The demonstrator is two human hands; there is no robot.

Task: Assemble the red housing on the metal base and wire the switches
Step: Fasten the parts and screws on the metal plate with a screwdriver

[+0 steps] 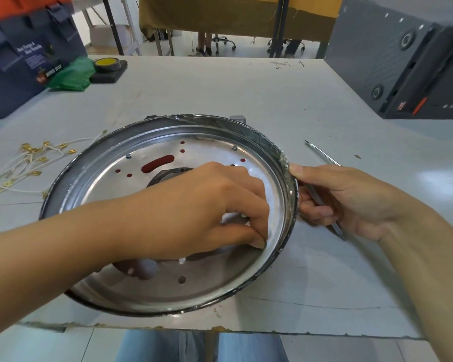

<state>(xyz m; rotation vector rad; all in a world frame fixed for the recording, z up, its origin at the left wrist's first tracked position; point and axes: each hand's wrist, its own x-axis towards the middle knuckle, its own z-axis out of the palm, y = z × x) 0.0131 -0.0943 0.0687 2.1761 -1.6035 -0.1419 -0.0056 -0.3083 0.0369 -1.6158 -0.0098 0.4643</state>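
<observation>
Two hands work the metal base [131,291], mid-table [246,87], red showing through its holes. Left hand [207,212] reaches inside, fingertips pinched near the inner wall; whatever they pinch is unclear. Right hand [343,199] grips the rim, holding a thin metal tool [324,205].

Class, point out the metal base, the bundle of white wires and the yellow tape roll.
metal base [152,291], head view, bare near floor.
white wires [24,163], head view, mid bundle.
yellow tape roll [107,63], head view, top face.

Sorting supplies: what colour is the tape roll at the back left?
Black roll with a yellow centre, head view.
</observation>
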